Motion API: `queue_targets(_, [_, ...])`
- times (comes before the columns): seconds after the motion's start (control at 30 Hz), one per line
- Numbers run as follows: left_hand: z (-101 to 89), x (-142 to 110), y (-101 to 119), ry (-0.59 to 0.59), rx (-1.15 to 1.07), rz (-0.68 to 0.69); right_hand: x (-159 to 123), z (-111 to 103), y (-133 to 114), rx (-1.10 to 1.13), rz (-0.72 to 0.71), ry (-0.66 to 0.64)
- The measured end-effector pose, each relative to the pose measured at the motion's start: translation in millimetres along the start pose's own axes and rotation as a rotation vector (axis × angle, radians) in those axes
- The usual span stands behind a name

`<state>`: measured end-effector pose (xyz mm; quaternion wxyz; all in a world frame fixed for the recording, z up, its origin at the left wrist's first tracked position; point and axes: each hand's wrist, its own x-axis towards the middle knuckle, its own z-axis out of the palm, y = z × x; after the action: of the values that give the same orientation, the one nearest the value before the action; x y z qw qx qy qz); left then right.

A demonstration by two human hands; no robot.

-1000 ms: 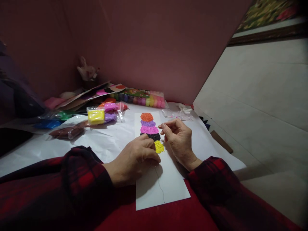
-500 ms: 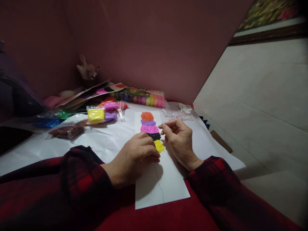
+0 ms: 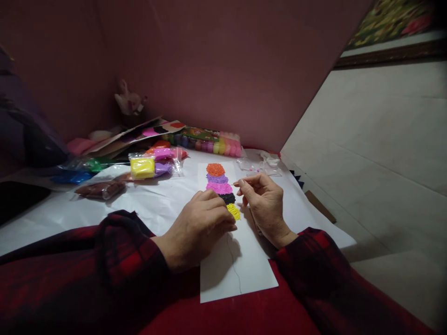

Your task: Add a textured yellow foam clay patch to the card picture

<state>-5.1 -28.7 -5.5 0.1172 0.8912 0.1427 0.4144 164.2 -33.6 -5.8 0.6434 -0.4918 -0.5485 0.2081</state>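
Note:
A white paper strip [image 3: 244, 267] lies in front of me with a thin wavy line drawn on its near part. Up its far half runs a column of rough-textured clay patches: orange [image 3: 215, 170], purple [image 3: 217, 179], pink [image 3: 219, 187], black [image 3: 229, 199] and yellow [image 3: 233, 212]. My right hand [image 3: 263, 204] pinches a thin pointed stick [image 3: 233, 184], its tip by the right edge of the pink patch. My left hand [image 3: 199, 228] is over the strip's left side, fingers curled together beside the black and yellow patches; what its fingertips hold, if anything, is hidden.
Clear bags of yellow [image 3: 142, 168], brown [image 3: 101, 190] and blue clay [image 3: 71, 177] lie at left. A pack of coloured clay sticks [image 3: 213, 142] and stacked cards [image 3: 132, 135] sit by the wall. A clear plastic wrapper [image 3: 258, 165] lies beyond my right hand.
The whole view has shifted slightly, so the strip and hands appear a little further right. The stick's tip stays close to the pink patch; both hands keep nearly the same pose.

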Motion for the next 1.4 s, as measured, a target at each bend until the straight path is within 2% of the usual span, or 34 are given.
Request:
queue_targets(0.13, [2.2,-1.3,-0.6,-0.046,0.008,0.042,-0.3,0.5,-1.9,-0.001,0.006,0.007])
queue_targets(0.33, [2.9,-2.1,0.2,-0.201,0.109,0.114,-0.4,0.5,-2.1,-0.013,0.003,-0.008])
queue_targets(0.4, [1.9,-1.2,0.3,-0.165,0.112,0.091,-0.4,0.4,-1.6,-0.011,0.015,-0.014])
queue_targets(0.53, [-0.4,1.4,-0.3,0.022,0.064,-0.029,-0.7,0.8,-1.0,0.004,0.024,0.002])
queue_targets(0.73, [-4.1,-7.8,7.9,0.109,-0.098,-0.034,0.6,-1.8,-3.8,-0.028,0.019,0.03])
queue_targets(0.8, [-4.1,-13.7,14.3,0.082,-0.096,-0.014,2.4,-4.5,-4.0,-0.043,0.028,0.048])
queue_targets(0.9, [-2.8,-17.9,21.9,-0.02,-0.113,0.193,6.3,-8.8,-2.5,-0.043,0.027,0.065])
queue_targets(0.97, [-2.7,-16.6,22.5,-0.03,-0.129,0.232,8.8,-10.6,-1.1,-0.022,0.01,0.072])
queue_targets(1.03, [-4.9,-14.1,19.1,0.053,-0.142,0.176,10.4,-11.4,-0.1,-0.003,0.003,0.07])
queue_targets(1.13, [-11.4,-12.9,10.0,0.18,-0.143,0.008,10.4,-11.8,0.6,0.008,0.007,0.04])
queue_targets(1.23, [-16.1,-17.0,3.1,0.146,-0.133,-0.111,9.1,-11.9,0.6,0.012,0.017,0.013])
queue_targets(1.4, [-17.1,-21.6,2.6,0.125,-0.193,-0.149,8.2,-11.7,0.5,0.01,0.014,0.011])
